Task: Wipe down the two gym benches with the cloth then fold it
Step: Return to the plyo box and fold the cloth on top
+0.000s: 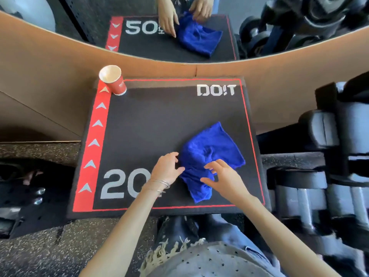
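Cloth [211,152], blue and rumpled, lies on the black top of the bench [151,120], under and between my two hands and running on past my fingertips. My left hand [166,168] is at its left edge, fingers and thumb curled toward the fabric. I cannot tell whether they pinch it or only touch it. Thin bangles [161,184] sit on that wrist. My right hand [223,178] is over the near part of the cloth, fingers spread and loosely bent, holding nothing. Well beyond my left hand, at the far left corner of the bench, a red paper cup [113,80] stands upright. Off to the side of my right hand, past the bench edge, are dark dumbbells [319,124]. A mirror [235,9] ahead of my fingertips reflects both hands and the cloth.
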